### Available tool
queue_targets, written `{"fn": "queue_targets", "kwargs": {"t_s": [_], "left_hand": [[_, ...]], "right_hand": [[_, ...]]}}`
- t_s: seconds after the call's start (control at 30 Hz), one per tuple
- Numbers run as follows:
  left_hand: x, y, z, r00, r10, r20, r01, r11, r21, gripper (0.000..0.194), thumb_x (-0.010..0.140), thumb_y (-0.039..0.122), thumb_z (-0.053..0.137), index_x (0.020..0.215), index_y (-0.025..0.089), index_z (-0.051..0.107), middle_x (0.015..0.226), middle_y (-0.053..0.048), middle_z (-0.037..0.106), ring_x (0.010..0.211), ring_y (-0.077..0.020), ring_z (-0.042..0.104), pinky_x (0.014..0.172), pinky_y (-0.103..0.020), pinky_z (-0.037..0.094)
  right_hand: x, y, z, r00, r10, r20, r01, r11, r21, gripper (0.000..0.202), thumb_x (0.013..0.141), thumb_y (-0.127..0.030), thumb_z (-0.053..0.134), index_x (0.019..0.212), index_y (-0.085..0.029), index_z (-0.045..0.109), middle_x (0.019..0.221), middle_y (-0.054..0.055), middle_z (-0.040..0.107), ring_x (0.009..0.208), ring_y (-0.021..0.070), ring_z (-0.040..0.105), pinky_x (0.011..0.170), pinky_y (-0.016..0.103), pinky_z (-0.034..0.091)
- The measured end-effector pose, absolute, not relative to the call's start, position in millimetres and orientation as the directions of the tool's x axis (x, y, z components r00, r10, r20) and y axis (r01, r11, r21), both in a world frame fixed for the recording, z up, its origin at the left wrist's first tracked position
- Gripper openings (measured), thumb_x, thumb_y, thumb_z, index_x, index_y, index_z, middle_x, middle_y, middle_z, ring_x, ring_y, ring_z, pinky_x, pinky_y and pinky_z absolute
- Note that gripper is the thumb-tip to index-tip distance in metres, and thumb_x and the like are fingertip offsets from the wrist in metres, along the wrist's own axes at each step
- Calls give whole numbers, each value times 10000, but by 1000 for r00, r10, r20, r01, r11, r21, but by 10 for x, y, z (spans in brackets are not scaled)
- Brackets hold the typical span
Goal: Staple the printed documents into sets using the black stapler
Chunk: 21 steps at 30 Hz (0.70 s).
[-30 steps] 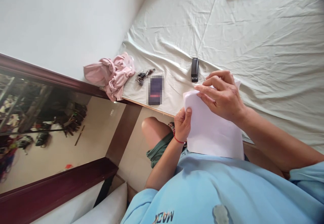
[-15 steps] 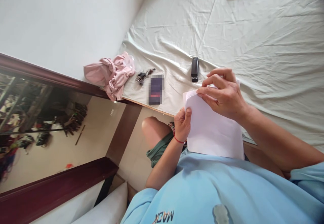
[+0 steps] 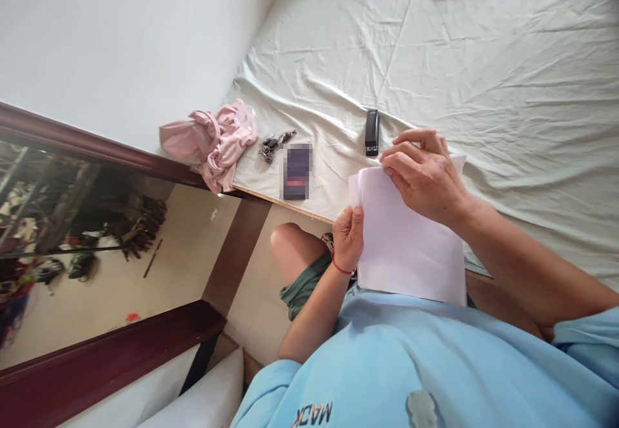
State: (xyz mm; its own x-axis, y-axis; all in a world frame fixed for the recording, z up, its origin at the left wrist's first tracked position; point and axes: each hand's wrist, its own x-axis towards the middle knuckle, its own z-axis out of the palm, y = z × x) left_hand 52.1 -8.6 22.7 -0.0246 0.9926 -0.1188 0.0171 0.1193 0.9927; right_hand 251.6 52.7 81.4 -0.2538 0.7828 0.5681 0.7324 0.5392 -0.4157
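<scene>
Just beside the stapler (image 3: 372, 132), squaring a paper stack (image 3: 406, 238), left hand (image 3: 349, 238) pinching its edge, right hand (image 3: 423, 173) pinching its top; alignment needed next.

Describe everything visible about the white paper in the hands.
The paper is a plain white stack of several sheets, blank on the side that shows, its top-left corner slightly fanned. It is held tilted above the lap at the edge of the sheet-covered surface. The left hand pinches its left edge; the right hand grips its top edge, fingers curled over it. Its lower edge meets the blue shirt.
</scene>
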Motion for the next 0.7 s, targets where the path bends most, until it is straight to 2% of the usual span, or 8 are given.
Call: {"fn": "queue_targets", "kwargs": {"t_s": [0.07, 0.23, 0.37, 0.5, 0.6, 0.7], "left_hand": [[517, -85, 208, -19, 994, -112, 19, 112, 994, 614, 924, 763, 607, 691, 203, 514, 681, 17, 436, 685, -140, 376, 642, -284, 360], [523, -83, 200, -19, 994, -108, 46, 108, 993, 610, 936, 771, 579, 713, 206, 520, 689, 18, 444, 695, -143, 379, 642, -283, 362], [527, -87, 229, -29, 993, -114, 41, 115, 993, 624, 921, 781, 593, 689, 210, 494, 687, 17, 431, 683, -143, 366, 637, -287, 355], [534, -95, 277, -18, 997, -72, 101, 74, 992, 599, 931, 763, 597, 721, 203, 554, 692, 15, 442, 693, -142, 380, 652, -287, 364], [544, -98, 306, -9, 999, -48, 152, 49, 987, 581, 959, 743, 570, 757, 199, 567, 702, 16, 451, 700, -140, 380, 651, -282, 367], [550, -96, 314, -6, 1000, -25, 177, 26, 984, 574, 980, 729, 548, 761, 199, 554, 712, 15, 465, 695, -136, 388, 664, -284, 384]], "right_hand": [[2515, 535, 807, -247, 785, 569, 733, 535, -420, 232, 1057, -212, 476, 1036, -240, 705, 1076, 83, 753, 1291, 317, 566, 1048, 537, 388], [2512, 553, 813, -258, 801, 540, 727, 529, -437, 250, 1063, -212, 470, 964, -242, 697, 932, 68, 750, 1255, 303, 585, 1062, 536, 354], [2506, 558, 820, -265, 795, 545, 734, 533, -420, 265, 1078, -236, 464, 922, -235, 679, 924, 61, 752, 1247, 293, 586, 1055, 513, 343], [2508, 561, 817, -284, 785, 551, 745, 543, -388, 274, 1082, -226, 469, 923, -235, 692, 916, 55, 756, 1261, 290, 596, 1068, 516, 350], [2509, 562, 809, -301, 772, 560, 745, 557, -367, 256, 1077, -224, 487, 968, -242, 717, 924, 49, 765, 1255, 288, 610, 1081, 518, 354], [2498, 566, 801, -281, 768, 575, 745, 552, -375, 231, 1072, -233, 508, 1130, -258, 730, 981, 57, 780, 1239, 285, 622, 1079, 512, 365]]}}
